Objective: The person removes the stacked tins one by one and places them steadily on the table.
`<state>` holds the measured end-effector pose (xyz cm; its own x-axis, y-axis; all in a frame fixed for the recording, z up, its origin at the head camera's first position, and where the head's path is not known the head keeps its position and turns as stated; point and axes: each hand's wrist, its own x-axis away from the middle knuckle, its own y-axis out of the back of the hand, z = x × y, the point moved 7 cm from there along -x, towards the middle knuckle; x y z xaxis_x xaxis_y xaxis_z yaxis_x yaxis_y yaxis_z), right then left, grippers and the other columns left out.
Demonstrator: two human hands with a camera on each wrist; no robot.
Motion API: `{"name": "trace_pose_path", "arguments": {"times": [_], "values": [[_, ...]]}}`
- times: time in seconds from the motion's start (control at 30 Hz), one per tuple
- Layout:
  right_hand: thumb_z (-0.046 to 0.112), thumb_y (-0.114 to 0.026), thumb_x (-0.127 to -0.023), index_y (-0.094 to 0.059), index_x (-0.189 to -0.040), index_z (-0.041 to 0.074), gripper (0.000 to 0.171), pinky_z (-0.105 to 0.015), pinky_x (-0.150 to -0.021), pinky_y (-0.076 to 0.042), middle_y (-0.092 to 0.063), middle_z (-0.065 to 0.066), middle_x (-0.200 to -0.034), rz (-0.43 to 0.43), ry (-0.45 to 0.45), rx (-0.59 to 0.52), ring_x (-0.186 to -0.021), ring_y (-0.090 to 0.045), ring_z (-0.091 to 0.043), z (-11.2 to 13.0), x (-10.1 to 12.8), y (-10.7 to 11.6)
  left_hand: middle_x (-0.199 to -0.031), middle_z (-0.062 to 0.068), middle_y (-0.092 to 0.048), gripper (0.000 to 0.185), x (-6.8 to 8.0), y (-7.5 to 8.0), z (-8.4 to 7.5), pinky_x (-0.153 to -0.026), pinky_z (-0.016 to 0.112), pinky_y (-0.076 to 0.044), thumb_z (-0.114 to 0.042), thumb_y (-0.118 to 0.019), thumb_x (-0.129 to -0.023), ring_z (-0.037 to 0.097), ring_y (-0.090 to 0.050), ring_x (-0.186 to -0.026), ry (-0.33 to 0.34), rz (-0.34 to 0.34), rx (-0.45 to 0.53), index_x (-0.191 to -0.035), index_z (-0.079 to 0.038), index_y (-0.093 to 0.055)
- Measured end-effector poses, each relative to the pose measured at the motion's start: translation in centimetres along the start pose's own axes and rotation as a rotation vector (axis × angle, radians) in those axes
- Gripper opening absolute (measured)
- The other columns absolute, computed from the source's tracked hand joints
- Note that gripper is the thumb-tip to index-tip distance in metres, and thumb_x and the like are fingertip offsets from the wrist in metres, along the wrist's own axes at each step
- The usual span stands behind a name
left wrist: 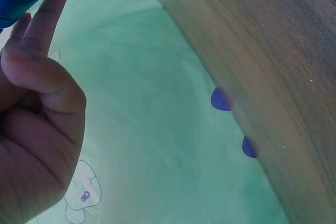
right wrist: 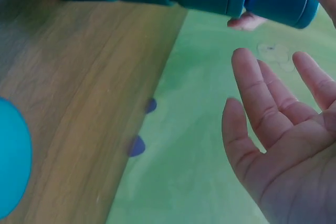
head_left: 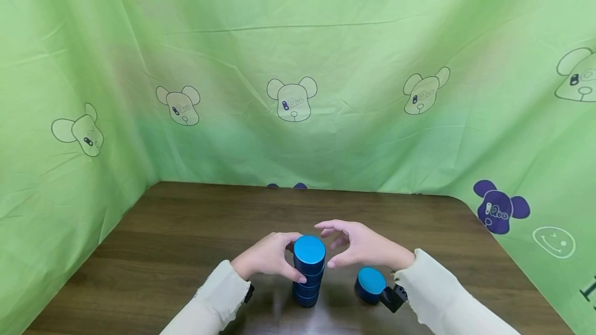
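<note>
1. Bkgd: green cloth (head_left: 298, 30) w/ cartoon bear heads hangs behind and at both sides of a dark wood table (head_left: 177, 231).
2. Count: 5 blue round tins in all. 4 make a stack (head_left: 308, 272) near the table's front edge, centre; 1 single tin (head_left: 370, 284) sits apart to the stack's right, just beside a small black cube (head_left: 395, 298).
3. Left hand (head_left: 269, 256): fingers curled round the stack's upper tins, thumb on the near side, so it grips the stack. Left wrist view shows only a fingertip against blue at the frame corner.
4. Right hand (head_left: 360, 246): fingers spread and lightly bent, palm toward the stack, close beside the top tin (head_left: 309, 252) but w/ a gap; holds nothing. Right wrist view confirms the open palm, fingers apart.
5. Stack axis: long axis vertical, upright on the table, flat lid of the top tin facing up. Single tin also lid-up, short axis vertical.
</note>
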<state>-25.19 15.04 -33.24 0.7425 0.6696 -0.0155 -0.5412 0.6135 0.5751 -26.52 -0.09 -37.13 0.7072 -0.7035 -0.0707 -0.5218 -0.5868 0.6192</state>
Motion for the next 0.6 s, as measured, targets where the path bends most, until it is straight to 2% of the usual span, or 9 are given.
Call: {"name": "trace_pose_path", "arguments": {"times": [0.17,0.33,0.5,0.6], "values": [[0.019,-0.076,-0.081,-0.047,-0.135,-0.002,0.065,-0.031,-0.078,-0.053,-0.058,-0.017,-0.119,0.019,0.026,-0.002,-0.093,-0.064,-0.021,0.6,-0.7,-0.8,-0.106,-0.006,-0.067,0.047,0.0,0.0,0.2,-0.088,0.038,-0.049,-0.019,-0.084,-0.072,0.005,-0.059,-0.093,-0.009,-0.005,0.005,-0.114,-0.009,-0.063],[0.021,-0.077,-0.081,-0.049,-0.134,-0.001,0.064,-0.031,-0.079,-0.052,-0.059,-0.012,-0.117,0.022,0.021,0.005,-0.094,-0.061,-0.022,0.9,-1.4,-1.2,-0.103,-0.004,-0.069,0.043,0.0,0.0,0.1,-0.087,0.035,-0.05,-0.016,-0.084,-0.073,0.004,-0.06,-0.091,-0.015,-0.003,0.021,-0.111,-0.008,-0.066],[0.021,-0.077,-0.08,-0.052,-0.132,-0.001,0.061,-0.04,-0.082,-0.052,-0.06,-0.008,-0.115,0.031,0.033,0.027,-0.101,-0.055,-0.026,0.9,-1.7,-1.5,-0.1,-0.004,-0.069,0.039,0.0,0.0,-0.1,-0.083,0.026,-0.048,-0.014,-0.083,-0.073,0.004,-0.06,-0.089,-0.011,0.005,0.026,-0.108,-0.007,-0.068],[0.021,-0.077,-0.08,-0.054,-0.129,0.001,0.057,-0.045,-0.082,-0.051,-0.061,-0.005,-0.112,0.032,0.036,0.047,-0.1,-0.055,-0.026,1.0,-1.8,-1.6,-0.098,-0.004,-0.07,0.038,0.1,0.0,-0.1,-0.083,0.025,-0.048,-0.013,-0.083,-0.073,0.003,-0.06,-0.088,-0.002,0.007,0.032,-0.107,-0.007,-0.068]]}}
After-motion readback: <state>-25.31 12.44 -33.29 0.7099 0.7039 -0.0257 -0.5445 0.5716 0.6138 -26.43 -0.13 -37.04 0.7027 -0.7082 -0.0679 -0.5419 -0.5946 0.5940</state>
